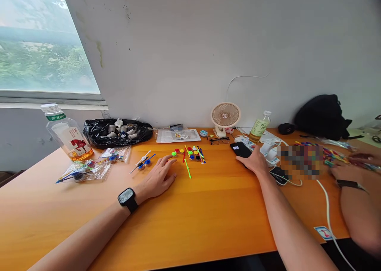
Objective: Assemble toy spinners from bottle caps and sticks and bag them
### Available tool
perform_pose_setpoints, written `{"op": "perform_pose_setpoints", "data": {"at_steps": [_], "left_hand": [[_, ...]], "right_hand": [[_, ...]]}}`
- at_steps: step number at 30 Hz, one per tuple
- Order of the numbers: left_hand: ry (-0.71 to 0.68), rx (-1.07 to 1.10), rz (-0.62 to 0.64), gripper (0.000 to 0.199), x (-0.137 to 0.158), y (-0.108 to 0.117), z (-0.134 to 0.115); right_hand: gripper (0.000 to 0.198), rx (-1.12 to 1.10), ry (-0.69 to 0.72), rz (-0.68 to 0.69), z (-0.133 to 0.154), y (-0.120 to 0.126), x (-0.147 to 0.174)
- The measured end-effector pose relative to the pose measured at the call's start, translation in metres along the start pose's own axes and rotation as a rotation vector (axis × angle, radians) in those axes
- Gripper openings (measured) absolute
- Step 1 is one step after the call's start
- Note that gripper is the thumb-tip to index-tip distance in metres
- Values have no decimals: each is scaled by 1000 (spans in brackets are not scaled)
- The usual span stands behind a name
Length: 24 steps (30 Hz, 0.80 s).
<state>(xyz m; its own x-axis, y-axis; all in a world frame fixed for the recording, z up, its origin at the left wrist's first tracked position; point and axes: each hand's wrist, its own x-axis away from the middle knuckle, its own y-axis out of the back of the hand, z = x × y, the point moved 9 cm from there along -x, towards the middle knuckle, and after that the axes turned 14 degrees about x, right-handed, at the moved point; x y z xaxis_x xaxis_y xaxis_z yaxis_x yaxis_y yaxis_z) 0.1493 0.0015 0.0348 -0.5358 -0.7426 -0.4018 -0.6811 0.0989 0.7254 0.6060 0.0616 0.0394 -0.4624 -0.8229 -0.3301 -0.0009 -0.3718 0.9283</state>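
My left hand (160,173), with a black watch (127,197) on the wrist, rests on the table with its fingers spread and holds nothing. Just beyond its fingertips lie several small coloured discs (191,153) and thin plastic sticks (200,152); a green arrow-shaped stick (187,169) lies nearer. Left of the hand is a small group of blue and white pieces (144,162). My right hand (255,160) grips the right side of a flat black phone-like device (240,151), thumb along its near edge. Pale characters show on the device; its exact kind is unclear.
Bagged pieces (85,171), a large bottle (67,134) and a black plastic bag (119,132) stand left. Behind are a fan (225,116), glasses (218,140) and another bottle (260,127). Cables and a power strip (269,153) lie right, beside another person's arm (354,195).
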Motion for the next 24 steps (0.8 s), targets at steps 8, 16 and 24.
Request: {"op": "perform_pose_setpoints", "data": {"at_steps": [8,16,24], "left_hand": [[-6,-47,20,69,-13,-9,10],[20,-66,-4,55,-19,-7,12],[-37,210,-29,33,-14,5,-8]], "right_hand": [[94,40,18,46,1,-3,0],[81,130,59,114,4,-6,0],[24,-252,460,-172,83,44,30]]}}
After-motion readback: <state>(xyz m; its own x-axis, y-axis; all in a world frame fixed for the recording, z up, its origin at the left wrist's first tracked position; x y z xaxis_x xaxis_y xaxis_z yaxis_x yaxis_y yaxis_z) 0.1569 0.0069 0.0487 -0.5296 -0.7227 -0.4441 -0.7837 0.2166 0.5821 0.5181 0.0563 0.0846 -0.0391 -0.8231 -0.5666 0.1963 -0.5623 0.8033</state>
